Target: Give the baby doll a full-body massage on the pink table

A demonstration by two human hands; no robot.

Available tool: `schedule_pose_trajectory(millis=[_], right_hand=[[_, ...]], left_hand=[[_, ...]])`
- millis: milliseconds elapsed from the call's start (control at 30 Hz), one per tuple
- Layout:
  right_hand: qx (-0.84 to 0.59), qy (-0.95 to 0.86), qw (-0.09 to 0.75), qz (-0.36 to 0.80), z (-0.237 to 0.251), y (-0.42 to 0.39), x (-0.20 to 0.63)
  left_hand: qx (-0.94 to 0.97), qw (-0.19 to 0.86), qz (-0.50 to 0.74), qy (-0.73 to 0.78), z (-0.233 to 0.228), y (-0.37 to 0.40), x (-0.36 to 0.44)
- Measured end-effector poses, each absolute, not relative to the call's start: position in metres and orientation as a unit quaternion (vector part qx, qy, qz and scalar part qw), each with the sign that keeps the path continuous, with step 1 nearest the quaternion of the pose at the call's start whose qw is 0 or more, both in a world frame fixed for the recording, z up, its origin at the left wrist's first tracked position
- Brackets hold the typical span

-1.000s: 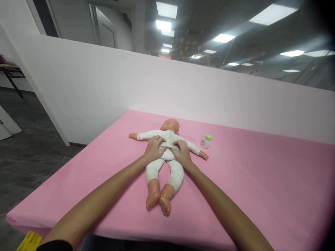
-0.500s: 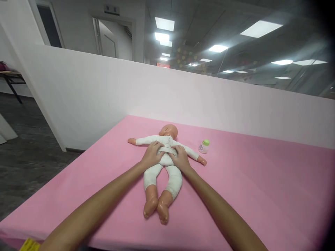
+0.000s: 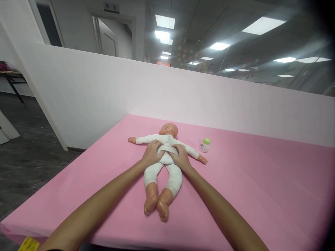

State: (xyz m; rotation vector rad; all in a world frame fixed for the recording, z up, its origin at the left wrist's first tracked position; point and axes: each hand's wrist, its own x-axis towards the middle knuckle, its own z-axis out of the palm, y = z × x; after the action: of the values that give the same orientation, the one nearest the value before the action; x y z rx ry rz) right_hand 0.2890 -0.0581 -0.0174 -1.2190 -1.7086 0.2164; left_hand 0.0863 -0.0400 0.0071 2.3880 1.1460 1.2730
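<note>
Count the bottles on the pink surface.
1. A small bottle with a green cap stands on the pink surface, just beyond the doll's outstretched arm, apart from both hands. No others show.

I can read no text here: the label on the small bottle (image 3: 204, 145) at far right, the sign (image 3: 110, 7) over the far-left doorway and the near-left yellow tag (image 3: 28, 244) are all too blurred.

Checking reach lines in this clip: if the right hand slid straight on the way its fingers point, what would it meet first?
The right hand lies on the doll, fingers aimed up its torso, so it would probably meet the doll's chest, then its head.
</note>
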Motion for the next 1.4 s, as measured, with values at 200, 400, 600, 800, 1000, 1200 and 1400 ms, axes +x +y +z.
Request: schedule_pose_trajectory(millis=[200,400,600,800,1000,1200,1400], right_hand=[[-0.495,-0.703,0.509,0.053,-0.020,-0.062,0.286],[-0.521,-0.709,0.464,0.104,-0.015,-0.061,0.290],[-0.514,-0.710,0.472,0.094,-0.014,-0.054,0.288],[-0.508,-0.731,0.449,0.078,-0.016,-0.061,0.289],[-0.520,-0.740,0.394,0.162,-0.005,-0.076,0.294],[-0.523,-0.725,0.420,0.158,0.002,-0.074,0.290],[-0.522,-0.700,0.470,0.130,-0.008,-0.064,0.286]], left_hand=[[0.804,0.069,0.453,0.379,0.003,-0.042,0.086],[0.816,0.115,0.413,0.387,0.006,-0.039,0.086],[0.800,0.107,0.425,0.411,0.008,-0.036,0.089],[0.803,0.097,0.447,0.383,0.003,-0.038,0.087],[0.825,0.103,0.427,0.355,0.000,-0.037,0.080],[0.825,0.139,0.407,0.366,0.004,-0.033,0.079],[0.794,0.147,0.434,0.399,0.007,-0.037,0.088]])
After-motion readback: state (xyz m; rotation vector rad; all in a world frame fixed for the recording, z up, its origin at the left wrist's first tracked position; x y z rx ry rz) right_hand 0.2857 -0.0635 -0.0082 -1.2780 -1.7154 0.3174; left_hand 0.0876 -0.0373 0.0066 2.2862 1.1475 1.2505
